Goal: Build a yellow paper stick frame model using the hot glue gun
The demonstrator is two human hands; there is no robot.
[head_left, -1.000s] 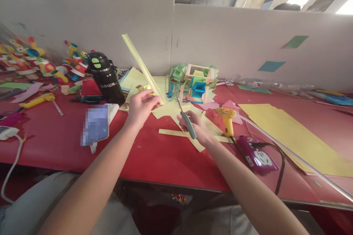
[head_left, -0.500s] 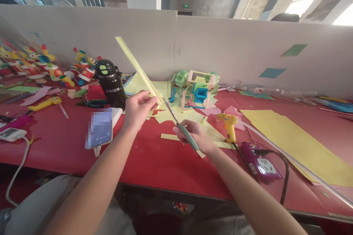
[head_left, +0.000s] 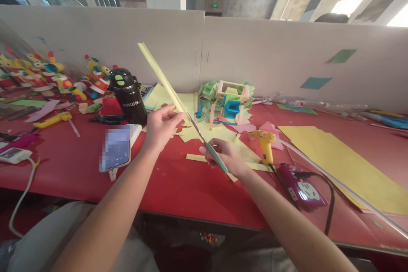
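Note:
My left hand (head_left: 161,126) pinches the lower end of a long pale-yellow paper strip (head_left: 159,75) that slants up and to the left above the red table (head_left: 178,182). My right hand (head_left: 225,157) grips scissors (head_left: 207,144) with grey-green handles. Their blades point up-left and meet the strip's lower end beside my left thumb. Under both hands lie yellow paper offcuts (head_left: 219,136).
A black flask (head_left: 126,95) and a phone (head_left: 117,146) on a stand sit left of my hands. A yellow glue gun (head_left: 264,144) and a purple power strip (head_left: 301,188) lie to the right, beside a large yellow sheet (head_left: 344,163). A coloured paper model (head_left: 228,102) stands by the partition. Toys crowd the far left.
The scissors swung from pointing upward to pointing up-left, and their blades reached the strip's lower end. The strip stayed in my left hand at nearly the same slant.

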